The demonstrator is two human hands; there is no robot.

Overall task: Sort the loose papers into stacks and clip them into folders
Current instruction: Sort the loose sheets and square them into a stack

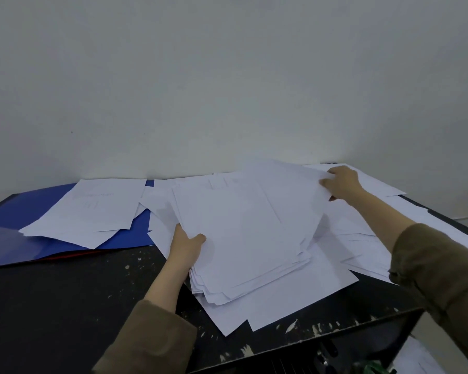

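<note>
A thick stack of white papers (249,233) is raised off the black table (65,298), tilted up toward the right. My left hand (185,245) grips its left edge, thumb on top. At the far right corner of the stack my right hand (342,183) pinches the sheets. More loose white sheets (286,300) lie spread under the stack and to the right (362,238). A blue folder (25,211) lies open at the left with several white sheets (92,209) on it.
A plain grey wall (227,76) rises right behind the table. The table's right corner (405,317) has chipped paint along its front edge. Something green (373,367) and paper lie below that corner on the floor.
</note>
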